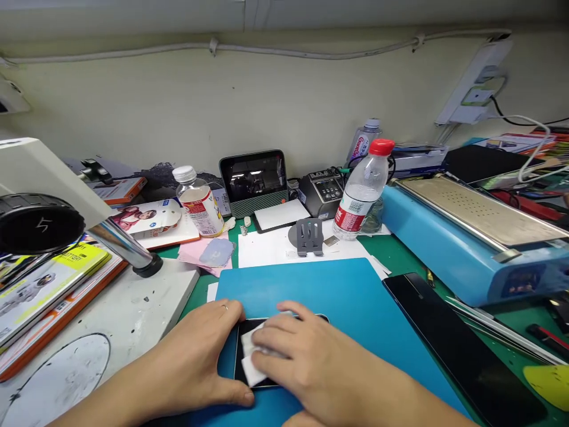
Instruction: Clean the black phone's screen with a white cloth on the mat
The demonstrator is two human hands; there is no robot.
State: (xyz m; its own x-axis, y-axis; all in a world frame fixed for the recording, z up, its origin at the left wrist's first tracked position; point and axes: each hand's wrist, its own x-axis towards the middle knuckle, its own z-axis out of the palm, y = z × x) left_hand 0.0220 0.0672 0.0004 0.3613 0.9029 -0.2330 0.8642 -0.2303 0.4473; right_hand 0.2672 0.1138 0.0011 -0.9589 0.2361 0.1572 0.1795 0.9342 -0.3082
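A flat device with a black glass face [254, 325] and a thin light rim lies on a blue mat [302, 284]; whether it is a phone or a small tablet, I cannot tell. My left hand [195, 347] grips its left end, index finger at the far edge and thumb at the near one. With bent fingers, my right hand [306, 350] presses a folded white wipe [254, 369] onto the glass. That hand hides the device's right part.
Left stands a white machine base [173, 296] with a metal post. Behind the mat are a grey phone stand [310, 236], a milky bottle [200, 204] and a red-capped bottle [362, 193]. Right lie a long black panel [453, 338] and a blue machine [453, 237].
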